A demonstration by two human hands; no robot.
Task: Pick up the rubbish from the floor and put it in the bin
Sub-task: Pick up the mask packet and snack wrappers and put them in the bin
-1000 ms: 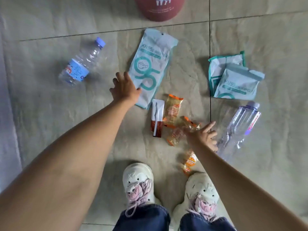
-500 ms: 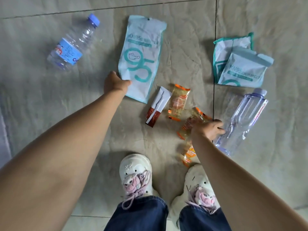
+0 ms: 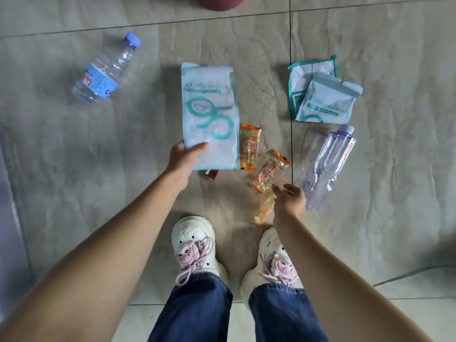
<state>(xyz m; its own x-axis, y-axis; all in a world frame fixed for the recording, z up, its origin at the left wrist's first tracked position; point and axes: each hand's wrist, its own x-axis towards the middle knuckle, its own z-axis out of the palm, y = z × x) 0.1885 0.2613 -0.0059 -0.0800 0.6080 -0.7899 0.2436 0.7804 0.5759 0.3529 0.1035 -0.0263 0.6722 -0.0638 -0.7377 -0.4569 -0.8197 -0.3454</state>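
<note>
My left hand [image 3: 183,159] grips the near corner of a large white-and-teal KN95 mask packet [image 3: 209,114], lifted off the floor. Its lower edge hides most of a red-and-white sachet [image 3: 211,173]. My right hand [image 3: 290,198] hovers open, fingers apart, over the orange snack wrappers [image 3: 270,170], between them and a clear bottle with a lilac cap [image 3: 328,166]. Another snack wrapper [image 3: 250,146] lies beside the packet, and a third [image 3: 264,209] under my wrist. The dark red bin [image 3: 219,2] shows only as a rim at the top edge.
A clear bottle with a blue label and cap [image 3: 106,70] lies at the far left. Two smaller mask packets [image 3: 323,95] overlap at the right. My two white shoes [image 3: 193,243] stand just behind the wrappers on the tiled floor.
My left hand closed on the big mask packet's corner and lifted it, turning it upright in view over the sachet. My right hand opened and drew back slightly from the wrappers.
</note>
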